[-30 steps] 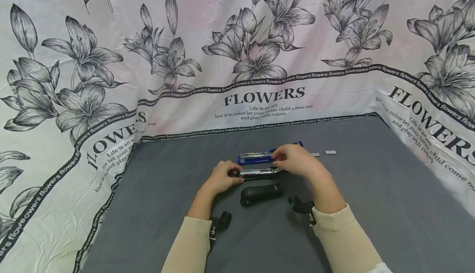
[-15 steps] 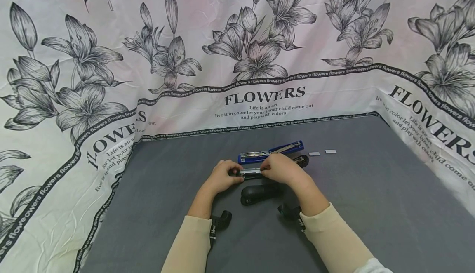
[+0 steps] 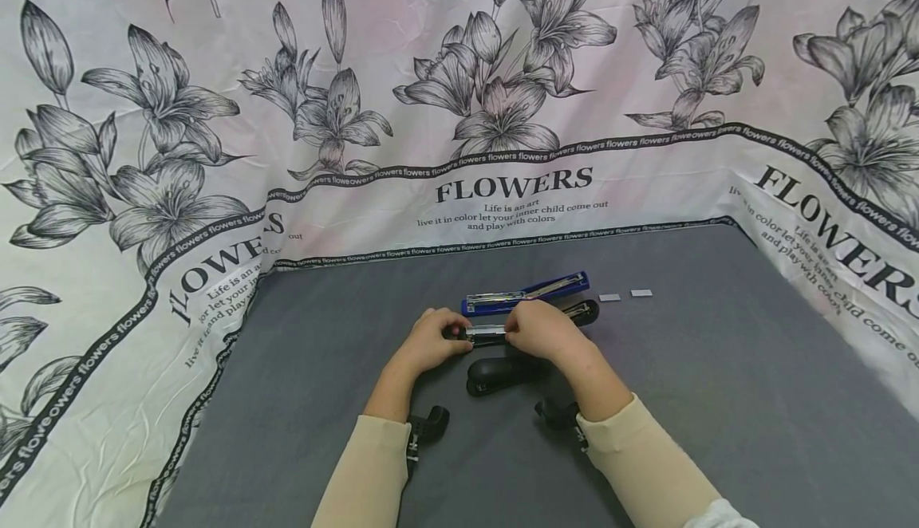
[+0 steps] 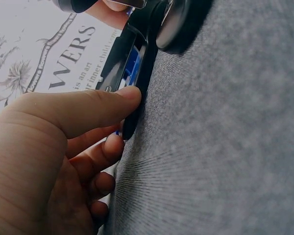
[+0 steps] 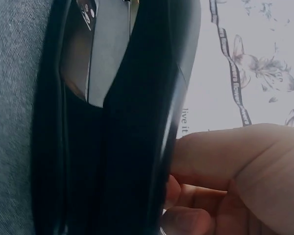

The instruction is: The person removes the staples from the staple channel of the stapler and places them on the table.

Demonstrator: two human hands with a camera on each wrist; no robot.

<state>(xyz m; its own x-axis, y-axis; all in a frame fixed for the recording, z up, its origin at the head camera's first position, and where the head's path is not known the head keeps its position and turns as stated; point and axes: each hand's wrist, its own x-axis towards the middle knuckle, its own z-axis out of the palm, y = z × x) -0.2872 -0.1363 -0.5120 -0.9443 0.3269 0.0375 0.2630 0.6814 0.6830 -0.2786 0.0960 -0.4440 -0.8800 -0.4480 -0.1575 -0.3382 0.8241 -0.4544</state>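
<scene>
A black stapler (image 3: 487, 331), its top swung back to bare the metal magazine, lies between my hands in the head view. My left hand (image 3: 431, 340) grips its left end; in the left wrist view the thumb (image 4: 130, 98) presses against the stapler's black base (image 4: 144, 83). At the middle of the magazine, the curled fingers of my right hand (image 3: 542, 327) hold the stapler; their tips are hidden. The swung-back top (image 3: 589, 312) shows beyond that hand. Nearer to me lies a second black stapler (image 3: 495, 375), closed, which covers much of the right wrist view.
Just behind the hands lies a blue stapler (image 3: 495, 302), opened out. Two small staple strips (image 3: 609, 297) lie to its right on the grey cloth (image 3: 718, 368). A flower-printed curtain (image 3: 345, 217) stands around the back and sides.
My right hand has moved left and slightly down along the magazine, then stayed there. This uncovered the swung-back black top and the blue stapler's right part. My left hand has kept its place.
</scene>
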